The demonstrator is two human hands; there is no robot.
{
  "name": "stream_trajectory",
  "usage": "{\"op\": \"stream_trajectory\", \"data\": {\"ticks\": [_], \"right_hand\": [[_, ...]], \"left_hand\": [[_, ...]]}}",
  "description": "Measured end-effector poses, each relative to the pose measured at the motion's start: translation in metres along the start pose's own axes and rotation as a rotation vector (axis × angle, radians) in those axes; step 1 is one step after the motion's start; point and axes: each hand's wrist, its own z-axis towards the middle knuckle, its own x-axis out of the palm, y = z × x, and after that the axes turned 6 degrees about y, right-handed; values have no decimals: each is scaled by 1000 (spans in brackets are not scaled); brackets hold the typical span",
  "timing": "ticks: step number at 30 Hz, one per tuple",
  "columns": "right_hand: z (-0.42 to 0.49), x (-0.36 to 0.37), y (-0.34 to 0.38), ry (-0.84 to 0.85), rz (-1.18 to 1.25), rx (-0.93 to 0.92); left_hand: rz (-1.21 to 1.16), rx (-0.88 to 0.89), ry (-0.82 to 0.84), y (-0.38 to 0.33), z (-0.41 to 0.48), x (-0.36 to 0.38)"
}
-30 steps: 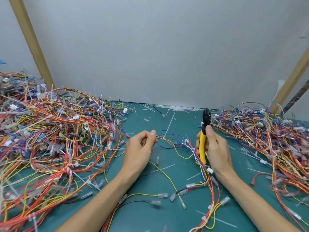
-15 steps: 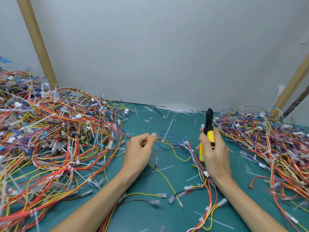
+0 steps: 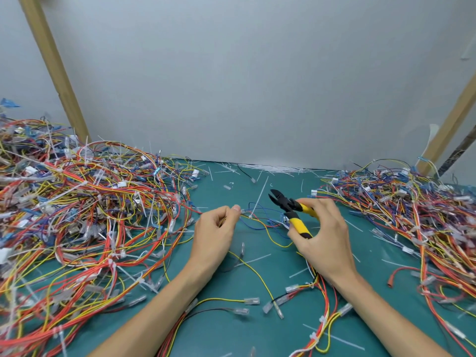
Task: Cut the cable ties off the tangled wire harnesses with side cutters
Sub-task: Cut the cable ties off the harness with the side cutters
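Cable tie [image 3: 257, 199]: where is it just now?
— It seems to sit on the thin harness [image 3: 258, 222] just beside the left hand [image 3: 215, 231], above the teal mat [image 3: 231, 336], white tail pointing up and away. Thumb and forefinger pinch the wires there.
— And the side cutters [image 3: 289, 206]?
— The right hand [image 3: 325, 238] has its fingers curled round the yellow handles. The jaws stand open, to the right of the tie and not touching it.
— How should the cut go?
— I'd pull the harness taut, slip one jaw under the strap only, close to its head, and check that no wire lies between the blades before squeezing.
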Motion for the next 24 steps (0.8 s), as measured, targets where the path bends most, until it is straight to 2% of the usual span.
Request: {"op": "stream_trajectory", "data": {"ticks": [6, 11, 18, 24], "right_hand": [[-2, 4, -5, 57, -56, -16], [0, 6, -11, 38, -146, -61], [1, 6, -9, 39, -192, -71], [-2, 5, -5, 65, -272, -91]], "left_hand": [[-39, -12, -10, -1, -1, 0], [-74, -27, -21, -2, -1, -1], [-136, -8, -36, 4, 1, 2], [-93, 53, -49, 0, -2, 2]]}}
